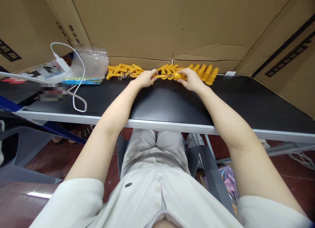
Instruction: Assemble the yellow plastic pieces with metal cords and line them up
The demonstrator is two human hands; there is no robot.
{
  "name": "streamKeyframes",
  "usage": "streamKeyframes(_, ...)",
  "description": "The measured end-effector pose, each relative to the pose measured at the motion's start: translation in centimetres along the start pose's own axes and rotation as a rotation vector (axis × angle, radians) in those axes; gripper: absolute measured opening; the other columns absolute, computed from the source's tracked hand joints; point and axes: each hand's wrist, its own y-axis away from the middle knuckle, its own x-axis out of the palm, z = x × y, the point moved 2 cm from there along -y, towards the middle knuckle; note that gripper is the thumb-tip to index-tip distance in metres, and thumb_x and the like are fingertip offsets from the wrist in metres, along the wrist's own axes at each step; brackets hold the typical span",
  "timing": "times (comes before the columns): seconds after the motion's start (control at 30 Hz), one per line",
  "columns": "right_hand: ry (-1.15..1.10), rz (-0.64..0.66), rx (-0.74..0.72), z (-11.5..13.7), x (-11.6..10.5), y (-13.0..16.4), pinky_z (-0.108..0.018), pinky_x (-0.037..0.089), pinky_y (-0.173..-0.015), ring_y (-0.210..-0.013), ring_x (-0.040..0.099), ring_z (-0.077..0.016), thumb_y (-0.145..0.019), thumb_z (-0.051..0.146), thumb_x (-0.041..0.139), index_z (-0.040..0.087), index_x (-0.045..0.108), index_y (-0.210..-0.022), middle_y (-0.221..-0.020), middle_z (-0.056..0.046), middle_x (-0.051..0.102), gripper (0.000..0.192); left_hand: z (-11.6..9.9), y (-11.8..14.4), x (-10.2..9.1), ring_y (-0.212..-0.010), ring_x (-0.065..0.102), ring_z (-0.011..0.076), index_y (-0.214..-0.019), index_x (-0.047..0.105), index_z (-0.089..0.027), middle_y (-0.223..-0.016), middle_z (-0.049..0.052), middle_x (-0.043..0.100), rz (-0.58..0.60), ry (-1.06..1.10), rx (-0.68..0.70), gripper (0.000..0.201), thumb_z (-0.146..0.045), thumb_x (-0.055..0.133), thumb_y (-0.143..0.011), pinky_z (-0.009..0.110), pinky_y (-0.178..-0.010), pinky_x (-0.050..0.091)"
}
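A row of yellow plastic pieces with metal key chains lies along the back of the black tabletop. My left hand reaches in from the left, its fingers bent and closed on the end of a yellow keychain. My right hand has its thumb and fingers closed around another part of the yellow pieces, near a small silver chain. Beyond my left hand lies a heap of yellow keychains with tangled chains. Right of my right hand, several yellow pieces lean side by side. My fingers partly hide what they hold.
At the left are a clear plastic bag, a blue patterned packet, and a white cable with a plug. Cardboard walls close off the back and sides. A metal edge runs along the table front.
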Motion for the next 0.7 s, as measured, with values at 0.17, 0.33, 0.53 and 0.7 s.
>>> streamKeyframes(0.17, 0.021, 0.019, -0.026, 0.1, 0.1, 0.1, -0.063, 0.052, -0.123, -0.131, 0.071, -0.0402, -0.087, 0.021, 0.08, 0.017, 0.079, -0.126, -0.135, -0.018, 0.075, 0.039, 1.0, -0.6, 0.9, -0.128, 0.071, 0.0318, -0.145, 0.065, -0.019, -0.133, 0.018, 0.075, -0.027, -0.017, 0.014, 0.04, -0.025, 0.051, -0.108, 0.04, -0.109, 0.053)
streamKeyframes(0.33, 0.033, 0.022, -0.003, -0.4, 0.2, 0.2, -0.066, 0.052, -0.121, -0.131, 0.07, -0.0425, -0.09, 0.037, 0.082, 0.019, 0.08, -0.126, -0.133, -0.019, 0.075, 0.04, 1.4, -0.7, 1.2, -0.121, 0.072, 0.0329, -0.143, 0.066, -0.02, -0.13, 0.018, 0.073, -0.091, -0.017, 0.022, 0.041, -0.03, 0.051, -0.107, 0.044, -0.109, 0.055)
streamKeyframes(0.53, 0.01, 0.054, -0.028, 0.4, 0.4, 0.3, -0.066, 0.051, -0.122, -0.133, 0.068, -0.0413, -0.094, 0.044, 0.08, 0.02, 0.078, -0.134, -0.138, -0.02, 0.073, 0.046, -0.6, -0.2, 0.3, -0.127, 0.068, 0.0339, -0.141, 0.067, -0.021, -0.13, 0.015, 0.074, -0.117, 0.025, 0.088, 0.046, -0.027, 0.061, -0.097, 0.045, -0.112, 0.052)
streamKeyframes(0.7, -0.061, 0.028, 0.043, 0.6, 0.5, 0.3, -0.065, 0.055, -0.117, -0.13, 0.069, -0.0406, -0.09, 0.051, 0.084, 0.022, 0.073, -0.141, -0.144, -0.019, 0.07, 0.059, -1.8, 0.4, -0.4, -0.122, 0.07, 0.0343, -0.139, 0.069, -0.02, -0.122, 0.014, 0.076, -0.113, 0.025, 0.037, 0.047, -0.024, 0.063, -0.093, 0.044, -0.106, 0.053)
